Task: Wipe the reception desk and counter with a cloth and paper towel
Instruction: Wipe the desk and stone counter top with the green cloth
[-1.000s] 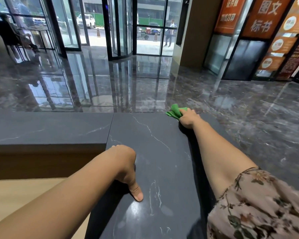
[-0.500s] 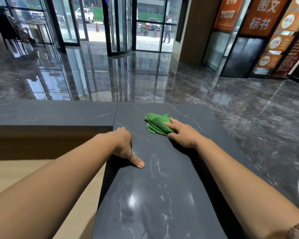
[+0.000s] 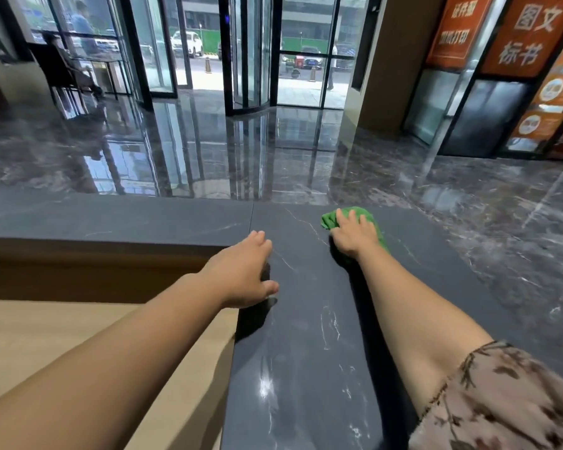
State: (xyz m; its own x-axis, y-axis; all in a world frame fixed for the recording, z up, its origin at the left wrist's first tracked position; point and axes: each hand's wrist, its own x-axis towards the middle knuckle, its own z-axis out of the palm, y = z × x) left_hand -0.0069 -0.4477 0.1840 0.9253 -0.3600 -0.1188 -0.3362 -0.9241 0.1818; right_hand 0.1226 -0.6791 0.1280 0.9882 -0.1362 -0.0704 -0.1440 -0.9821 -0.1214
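Seen from the head camera, the right hand [image 3: 351, 235] lies palm down with fingers spread flat on the green cloth [image 3: 371, 219], pressing it to the dark stone counter [image 3: 306, 352] rather than gripping it. The cloth is bunched under the fingers, right of the seam [image 3: 252, 219] in the counter top and close to the far edge. Half a second ago it was nearer the seam and further back from that edge, and half a second before that it was out at the far corner, well right of the seam. The stroke has therefore swung in toward the seam and is heading out again, which reads as back-and-forth passes over this end of the counter. The left hand [image 3: 244, 274] holds nothing. It rests just right of the seam on the counter's near edge with its thumb on the stone. Its fingers, curled over that edge a moment ago, now reach forward almost straight, so the bracing point seems to be shifting. The lower wooden desk [image 3: 62, 336], left of the seam, seems still to be done. No paper towel is in view.
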